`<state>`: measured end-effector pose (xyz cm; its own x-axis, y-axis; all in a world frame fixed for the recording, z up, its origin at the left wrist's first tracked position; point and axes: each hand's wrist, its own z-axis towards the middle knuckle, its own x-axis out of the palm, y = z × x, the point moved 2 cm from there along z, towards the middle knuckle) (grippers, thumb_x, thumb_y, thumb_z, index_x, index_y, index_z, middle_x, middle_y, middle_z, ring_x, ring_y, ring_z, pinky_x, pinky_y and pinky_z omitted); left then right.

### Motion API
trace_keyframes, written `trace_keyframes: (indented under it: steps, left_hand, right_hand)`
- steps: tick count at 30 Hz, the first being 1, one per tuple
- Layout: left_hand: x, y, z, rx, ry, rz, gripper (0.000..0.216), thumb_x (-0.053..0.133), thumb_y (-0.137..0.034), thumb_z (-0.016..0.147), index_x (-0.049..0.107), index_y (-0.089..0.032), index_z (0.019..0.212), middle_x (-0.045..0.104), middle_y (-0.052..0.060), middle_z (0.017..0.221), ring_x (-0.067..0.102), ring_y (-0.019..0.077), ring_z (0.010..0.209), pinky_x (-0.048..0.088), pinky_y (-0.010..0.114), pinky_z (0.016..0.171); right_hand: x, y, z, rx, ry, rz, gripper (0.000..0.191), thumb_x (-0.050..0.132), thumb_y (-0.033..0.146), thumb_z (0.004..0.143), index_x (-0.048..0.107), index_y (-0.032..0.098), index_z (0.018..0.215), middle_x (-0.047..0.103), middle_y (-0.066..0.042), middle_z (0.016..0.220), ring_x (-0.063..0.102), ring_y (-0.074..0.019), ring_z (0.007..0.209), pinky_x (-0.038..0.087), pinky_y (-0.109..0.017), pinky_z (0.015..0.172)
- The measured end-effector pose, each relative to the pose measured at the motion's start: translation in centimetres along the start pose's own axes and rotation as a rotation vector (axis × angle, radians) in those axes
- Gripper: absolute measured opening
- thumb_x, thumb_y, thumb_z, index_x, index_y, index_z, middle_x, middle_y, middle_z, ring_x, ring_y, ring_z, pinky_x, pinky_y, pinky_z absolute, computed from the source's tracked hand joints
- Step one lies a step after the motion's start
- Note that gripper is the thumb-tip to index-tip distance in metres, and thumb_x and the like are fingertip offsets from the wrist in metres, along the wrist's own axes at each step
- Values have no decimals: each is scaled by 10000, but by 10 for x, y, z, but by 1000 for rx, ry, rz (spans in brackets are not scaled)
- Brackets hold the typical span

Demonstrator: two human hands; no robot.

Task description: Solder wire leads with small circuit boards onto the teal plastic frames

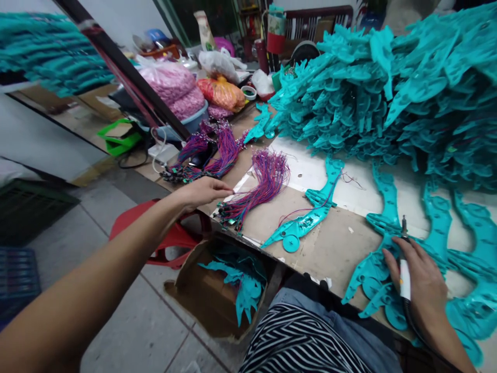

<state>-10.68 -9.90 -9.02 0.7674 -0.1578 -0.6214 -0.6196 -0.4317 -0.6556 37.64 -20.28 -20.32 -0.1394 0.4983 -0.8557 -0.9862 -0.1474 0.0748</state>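
My left hand (204, 192) reaches over the table's front edge with its fingers stretched out, the tips beside a bundle of thin red and blue wires (267, 178); whether they touch a wire I cannot tell. In my right hand (423, 277) is a soldering iron (404, 280), its metal tip pointing away from me and its black cord running back under the wrist. That hand rests over teal plastic parts (382, 246). Between the hands lies one separate teal plastic piece (320, 215) with a red-blue wire lying across it.
A tall heap of teal parts (373, 88) covers the back right. More wire bundles (225, 147) lie back left, near a blue basin (194, 122) with pink bags. Below the table edge stand a cardboard box (198, 305) holding teal scraps and a red stool (135, 217).
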Motion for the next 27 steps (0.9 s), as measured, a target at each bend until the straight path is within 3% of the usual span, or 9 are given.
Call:
trace_keyframes:
  steps: [3, 6, 10, 13, 17, 21, 23, 27]
  left_hand:
    - [-11, -6, 5, 48, -118, -103, 181, 722, -296, 690, 633, -164, 603, 482, -26, 482, 363, 93, 446, 235, 205, 432]
    - [-14, -11, 7, 137, -40, -443, 235, 647, -290, 803, 537, -175, 630, 397, -47, 447, 318, 82, 412, 279, 191, 435]
    - [-5, -12, 5, 162, 92, -597, 273, 721, -306, 762, 509, -170, 656, 525, -4, 522, 451, 98, 468, 387, 202, 481]
    - [9, -7, -5, 167, 146, -560, 326, 794, -346, 669, 527, -159, 676, 573, 4, 575, 445, 83, 475, 363, 190, 469]
    - [41, 1, -24, 191, 120, -362, 323, 718, -438, 708, 544, -168, 746, 544, -30, 532, 379, 72, 438, 269, 182, 444]
    - [77, 10, -35, 238, 112, -134, 255, 584, -439, 766, 542, -188, 763, 524, -40, 511, 474, 126, 483, 355, 223, 498]
    - [84, 14, -34, 263, 12, -47, 226, 548, -420, 770, 537, -196, 745, 527, -35, 522, 497, 145, 502, 372, 244, 521]
    - [76, 23, -29, 276, -230, 34, 204, 488, -399, 798, 545, -205, 767, 570, -20, 569, 537, 165, 555, 404, 266, 593]
  right_hand:
    - [-1, 1, 1, -6, -12, 1, 534, 380, 549, 969, 635, 135, 1190, 680, -191, 1141, 649, -346, 1115, 543, -463, 895]
    - [-2, 2, 2, -8, -28, 2, 509, 403, 531, 969, 644, 132, 1173, 686, -190, 1128, 660, -350, 1090, 546, -466, 885]
    - [-3, 4, 3, 1, -26, 12, 516, 395, 545, 967, 649, 138, 1158, 688, -183, 1126, 663, -352, 1084, 551, -472, 877]
    - [-4, 4, 3, -2, -22, 18, 519, 389, 544, 970, 648, 137, 1159, 688, -184, 1124, 665, -356, 1084, 553, -478, 876]
    - [-3, 3, 1, -12, -17, 15, 581, 358, 580, 966, 645, 117, 1170, 685, -203, 1121, 658, -367, 1103, 553, -486, 881]
    - [-1, 1, 0, 5, -2, 9, 594, 347, 588, 965, 638, 119, 1185, 674, -207, 1149, 640, -369, 1137, 542, -491, 902]
    - [0, 0, 0, 6, 7, 10, 576, 356, 577, 967, 634, 125, 1190, 673, -203, 1146, 636, -364, 1139, 540, -490, 902]
    - [1, -1, 0, 0, 25, 16, 541, 378, 550, 967, 630, 127, 1192, 672, -205, 1140, 635, -364, 1134, 542, -490, 892]
